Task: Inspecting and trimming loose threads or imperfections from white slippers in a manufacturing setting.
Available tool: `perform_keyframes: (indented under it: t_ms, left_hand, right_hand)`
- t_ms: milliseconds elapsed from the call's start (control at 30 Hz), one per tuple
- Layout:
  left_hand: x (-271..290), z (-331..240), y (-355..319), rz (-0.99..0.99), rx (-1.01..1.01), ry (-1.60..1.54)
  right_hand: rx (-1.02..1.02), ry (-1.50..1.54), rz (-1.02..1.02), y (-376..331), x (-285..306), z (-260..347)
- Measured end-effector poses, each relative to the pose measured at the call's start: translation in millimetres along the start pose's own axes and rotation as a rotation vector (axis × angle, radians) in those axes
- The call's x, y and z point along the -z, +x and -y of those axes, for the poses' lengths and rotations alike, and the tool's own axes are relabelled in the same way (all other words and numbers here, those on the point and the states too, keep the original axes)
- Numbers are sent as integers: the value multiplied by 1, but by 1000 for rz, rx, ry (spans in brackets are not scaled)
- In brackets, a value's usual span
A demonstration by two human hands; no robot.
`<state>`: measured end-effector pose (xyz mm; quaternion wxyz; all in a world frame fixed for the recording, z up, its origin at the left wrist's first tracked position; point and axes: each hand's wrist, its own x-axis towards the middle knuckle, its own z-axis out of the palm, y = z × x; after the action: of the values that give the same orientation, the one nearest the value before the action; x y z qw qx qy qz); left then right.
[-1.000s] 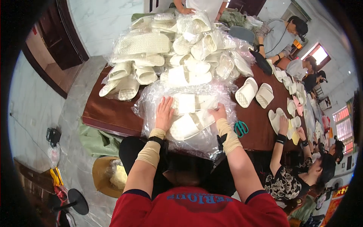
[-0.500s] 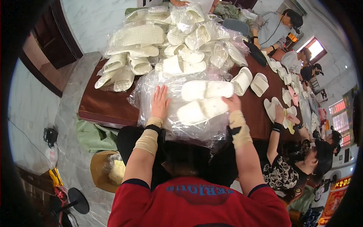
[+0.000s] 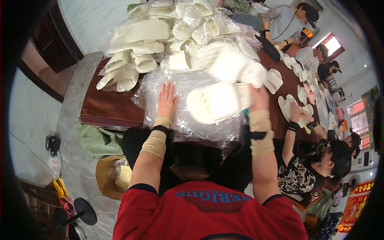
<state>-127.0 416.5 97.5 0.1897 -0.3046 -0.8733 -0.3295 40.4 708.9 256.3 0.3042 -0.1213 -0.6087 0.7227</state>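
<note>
My left hand (image 3: 166,101) lies flat, fingers stretched out, on a stack of clear plastic bags (image 3: 182,129). To the right, my right hand (image 3: 259,99) is closed on the end of a white slipper (image 3: 214,103), lifted over the bags. A second white slipper (image 3: 230,66), smeared by motion, is in the air just beyond the first. Whether the fingers also grip that one, I cannot tell. Behind the bags rises a heap of white slippers (image 3: 140,34), many wrapped in clear plastic. A loose white slipper (image 3: 274,81) rests on the table right of the blurred one.
The brown table (image 3: 110,105) runs off to the right, with rows of slippers (image 3: 302,76) along it. At the right a co-worker's hands (image 3: 300,115) handle slippers. A cardboard box (image 3: 105,180) and green cloth (image 3: 96,142) are on the floor to the left.
My right hand has raised the slippers off the bags; they have turned and spread apart. My left hand stays flat on the bags.
</note>
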Motion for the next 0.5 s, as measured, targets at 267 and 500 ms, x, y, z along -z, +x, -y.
perform_keyframes:
  t_ms: [267, 500]
  left_hand:
    - [-4, 8, 1, 34, 35, -76]
    - [-1, 16, 11, 87, 17, -149]
  right_hand:
    - [-36, -936, -106, 4, 7, -151]
    - [-27, -1503, -96, 9, 93, -73]
